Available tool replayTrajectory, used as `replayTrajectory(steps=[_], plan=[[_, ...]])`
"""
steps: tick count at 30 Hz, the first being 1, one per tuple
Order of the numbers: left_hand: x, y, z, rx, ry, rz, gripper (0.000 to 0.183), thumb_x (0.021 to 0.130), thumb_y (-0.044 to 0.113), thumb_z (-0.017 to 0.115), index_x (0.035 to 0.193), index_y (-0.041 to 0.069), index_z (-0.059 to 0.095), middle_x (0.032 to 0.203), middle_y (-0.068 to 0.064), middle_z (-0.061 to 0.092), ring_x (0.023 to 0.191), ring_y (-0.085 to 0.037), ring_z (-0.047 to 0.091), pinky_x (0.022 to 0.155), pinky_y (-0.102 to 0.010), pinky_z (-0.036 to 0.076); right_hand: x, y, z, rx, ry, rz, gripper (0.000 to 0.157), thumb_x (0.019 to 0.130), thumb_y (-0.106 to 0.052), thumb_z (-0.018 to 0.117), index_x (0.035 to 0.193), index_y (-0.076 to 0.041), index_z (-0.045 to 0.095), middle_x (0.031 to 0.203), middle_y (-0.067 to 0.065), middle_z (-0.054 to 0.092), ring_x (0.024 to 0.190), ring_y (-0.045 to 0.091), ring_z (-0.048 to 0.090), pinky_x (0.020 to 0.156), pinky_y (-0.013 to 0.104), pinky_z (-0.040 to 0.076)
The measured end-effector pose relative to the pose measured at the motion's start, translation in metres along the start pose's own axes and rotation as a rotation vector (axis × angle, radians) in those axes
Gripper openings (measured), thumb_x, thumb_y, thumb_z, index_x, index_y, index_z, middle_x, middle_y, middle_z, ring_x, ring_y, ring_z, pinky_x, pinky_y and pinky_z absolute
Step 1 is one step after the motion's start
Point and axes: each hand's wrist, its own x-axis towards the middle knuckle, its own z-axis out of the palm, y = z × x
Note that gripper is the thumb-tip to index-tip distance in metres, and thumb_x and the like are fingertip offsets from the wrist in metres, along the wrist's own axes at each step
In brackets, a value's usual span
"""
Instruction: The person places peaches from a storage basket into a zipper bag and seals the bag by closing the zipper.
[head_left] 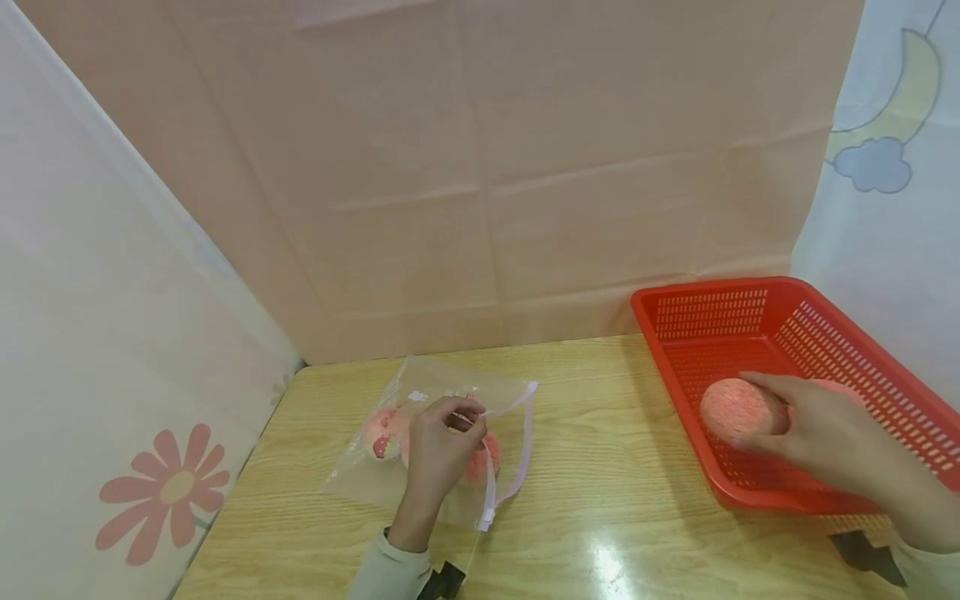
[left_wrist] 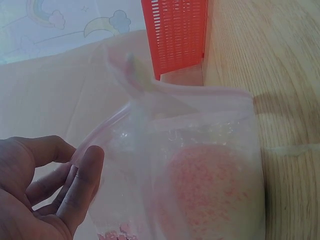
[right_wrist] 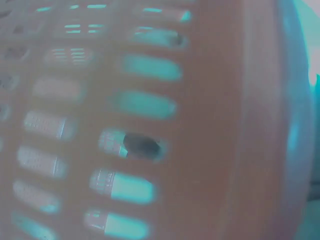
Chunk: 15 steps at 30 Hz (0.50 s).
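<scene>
A clear zip-top bag (head_left: 431,375) with a pink closure lies on the table, holding round pink speckled things (head_left: 482,460). My left hand (head_left: 444,446) pinches one lip of its mouth between thumb and index finger. In the left wrist view the mouth gapes, and one of the round things (left_wrist: 207,187) shows through the film. My right hand (head_left: 821,425) reaches over the red basket (head_left: 682,421) and grips a ball-shaped pink speckled thing (head_left: 738,412) from its right side. Another pink one (head_left: 838,387) is partly hidden behind that hand.
The basket's slotted wall (right_wrist: 205,125) fills the right wrist view, up close and blurred. A pale wood-grain table (head_left: 600,442) lies between bag and basket. Behind it hangs a tan sheet (head_left: 480,167), with printed white sheets (head_left: 112,292) at both sides.
</scene>
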Motion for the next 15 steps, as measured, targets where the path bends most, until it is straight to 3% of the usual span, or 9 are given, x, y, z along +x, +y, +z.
replayTrajectory(steps=[2, 9, 11, 15], plan=[[0.0, 0.0, 0.0, -0.004, 0.004, 0.001, 0.008, 0.078, 0.0, 0.069, 0.084, 0.005, 0.071, 0.076, -0.01, 0.067, 0.058, -0.012, 0.064, 0.047, -0.02, 0.054, 0.0, -0.004, 0.0, 0.02, -0.006, 0.004, 0.095, 0.059, -0.059, 0.081, 0.13, -0.002, 0.054, 0.098, 0.017, 0.07, 0.072, 0.017, 0.056, 0.052, 0.027, 0.037], [0.0, 0.0, 0.002, -0.027, 0.004, 0.019, 0.006, 0.079, 0.001, 0.071, 0.084, 0.005, 0.071, 0.078, -0.011, 0.067, 0.061, -0.013, 0.064, 0.049, -0.021, 0.055, 0.0, -0.013, -0.005, 0.009, 0.011, 0.033, 0.102, 0.059, -0.068, 0.076, 0.134, -0.003, 0.051, 0.071, 0.004, 0.057, 0.067, 0.015, 0.049, 0.052, 0.024, 0.027], [0.0, -0.001, 0.002, -0.032, 0.004, 0.021, 0.006, 0.079, 0.001, 0.071, 0.084, 0.005, 0.071, 0.078, -0.011, 0.066, 0.061, -0.014, 0.064, 0.049, -0.021, 0.055, 0.0, -0.015, -0.006, -0.004, 0.03, 0.031, 0.101, 0.058, -0.069, 0.076, 0.132, -0.004, 0.053, 0.082, 0.014, 0.065, 0.069, 0.018, 0.055, 0.054, 0.024, 0.029], [0.0, -0.001, 0.003, -0.027, 0.01, 0.02, 0.007, 0.079, 0.001, 0.072, 0.083, 0.006, 0.071, 0.079, -0.011, 0.066, 0.062, -0.014, 0.064, 0.049, -0.021, 0.055, 0.001, -0.018, -0.008, 0.001, 0.033, 0.021, 0.101, 0.059, -0.069, 0.075, 0.132, -0.004, 0.053, 0.101, 0.018, 0.069, 0.076, 0.022, 0.061, 0.056, 0.026, 0.033]])
